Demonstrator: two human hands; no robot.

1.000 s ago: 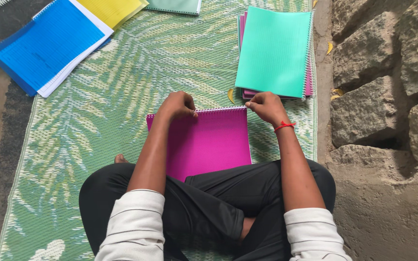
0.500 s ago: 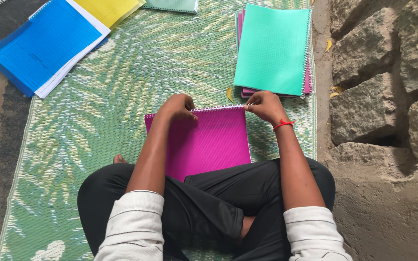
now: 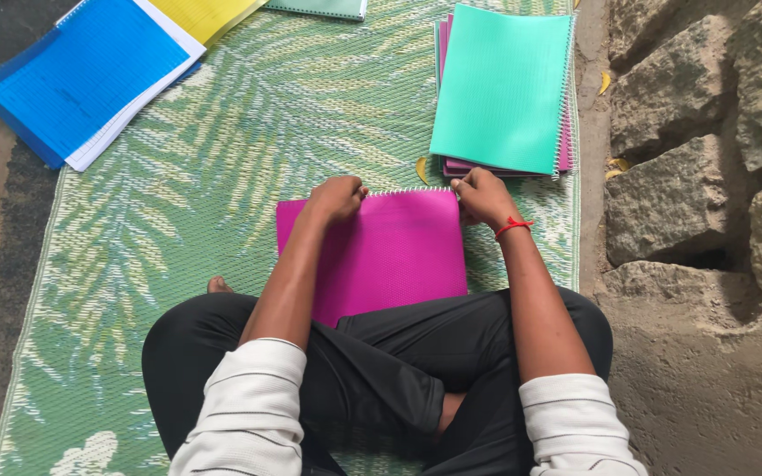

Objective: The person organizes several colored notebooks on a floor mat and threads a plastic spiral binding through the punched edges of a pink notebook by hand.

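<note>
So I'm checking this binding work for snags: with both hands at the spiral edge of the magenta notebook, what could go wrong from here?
1. The left hand and right hand pinch the ends of the wire spiral on the magenta notebook; a wire end might prick a finger or bend.
2. The notebook lies partly on the lap, so it may slide.
3. The teal-topped stack sits close by the right hand and could get nudged askew.
</note>
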